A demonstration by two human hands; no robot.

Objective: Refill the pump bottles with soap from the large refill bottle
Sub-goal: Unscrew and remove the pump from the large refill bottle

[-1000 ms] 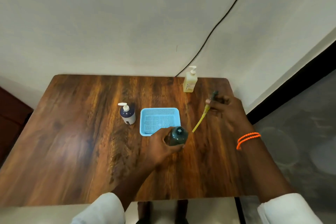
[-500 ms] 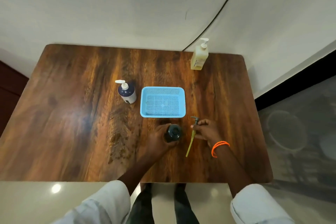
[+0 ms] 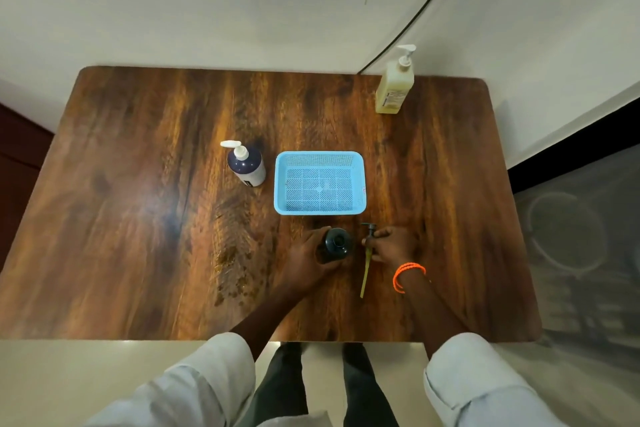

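A dark green bottle [image 3: 337, 243] with its neck uncovered stands on the wooden table [image 3: 138, 218], just in front of the blue basket. My left hand [image 3: 308, 258] grips its body from the left. My right hand [image 3: 389, 246] pinches a dark pump head [image 3: 370, 230] whose yellow-green dip tube [image 3: 364, 274] lies along the table toward me. A navy pump bottle [image 3: 246, 166] with a white pump stands left of the basket. At the far right corner stands a tall pale yellow pump bottle [image 3: 394, 87].
A shallow blue mesh basket [image 3: 320, 183] sits mid-table with nothing in it. A black cable [image 3: 415, 15] runs down the wall behind the yellow bottle. A dark smear [image 3: 232, 274] marks the wood left of my left arm. The table's right edge drops to a grey floor.
My right hand has brought the pump head from high at the far right down beside the green bottle, its tube now lying on the table. My left hand stays on the bottle.
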